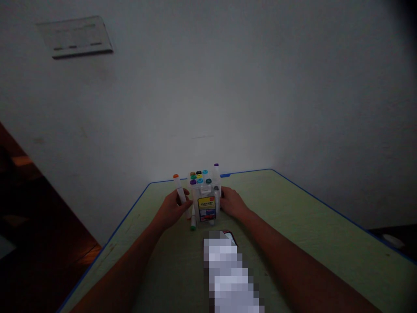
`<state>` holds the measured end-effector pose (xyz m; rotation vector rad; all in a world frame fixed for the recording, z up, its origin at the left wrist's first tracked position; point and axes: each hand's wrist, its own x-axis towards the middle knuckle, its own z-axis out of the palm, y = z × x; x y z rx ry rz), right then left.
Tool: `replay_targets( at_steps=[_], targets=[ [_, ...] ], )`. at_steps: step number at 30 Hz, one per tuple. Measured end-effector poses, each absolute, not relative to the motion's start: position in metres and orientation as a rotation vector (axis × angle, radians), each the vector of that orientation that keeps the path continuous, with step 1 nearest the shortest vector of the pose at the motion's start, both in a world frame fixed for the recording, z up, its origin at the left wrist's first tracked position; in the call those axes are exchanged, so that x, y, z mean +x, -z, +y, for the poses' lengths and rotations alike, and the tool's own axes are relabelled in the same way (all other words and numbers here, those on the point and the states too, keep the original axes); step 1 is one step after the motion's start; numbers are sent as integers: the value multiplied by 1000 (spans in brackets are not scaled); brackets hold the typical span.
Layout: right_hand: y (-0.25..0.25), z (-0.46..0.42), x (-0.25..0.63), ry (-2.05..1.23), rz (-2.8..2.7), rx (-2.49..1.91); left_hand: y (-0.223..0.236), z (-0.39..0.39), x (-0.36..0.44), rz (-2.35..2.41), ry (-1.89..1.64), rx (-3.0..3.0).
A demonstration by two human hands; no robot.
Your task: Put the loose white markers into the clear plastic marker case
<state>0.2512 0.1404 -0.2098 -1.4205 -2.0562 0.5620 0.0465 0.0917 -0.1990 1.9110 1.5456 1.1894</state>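
Note:
A clear plastic marker box [206, 202] stands on the green table [293, 226], with several markers upright inside, their coloured caps showing. My left hand [172, 208] is closed round a white marker with an orange cap [180, 192], held upright just left of the box. A green-capped marker [193, 222] lies on the table by that hand. My right hand [232, 202] rests against the box's right side, its fingers curled on it. A purple-capped marker [216, 173] sticks up at the box's right rear.
The table has a blue edge [247, 172] and stands against a white wall [208, 87]. A blurred-out object [228, 269] with a phone-like corner lies near me. A wall plate [76, 37] is at upper left. Dark floor lies to the left.

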Motion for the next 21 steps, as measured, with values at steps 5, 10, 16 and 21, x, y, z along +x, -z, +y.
replay_targets(
  at_steps=[5,10,16,21],
  targets=[
    [211,141,251,-540,-2069,-1400,200,92,46,1531,-1198,1896],
    [210,141,252,-532,-2071,-1408,198,92,47,1567,-1175,1919],
    [210,141,251,-564,-2051,-1409,200,93,44,1533,-1180,1920],
    [210,141,250,-553,-2058,-1412,200,93,45,1533,-1187,1911]
  ],
)
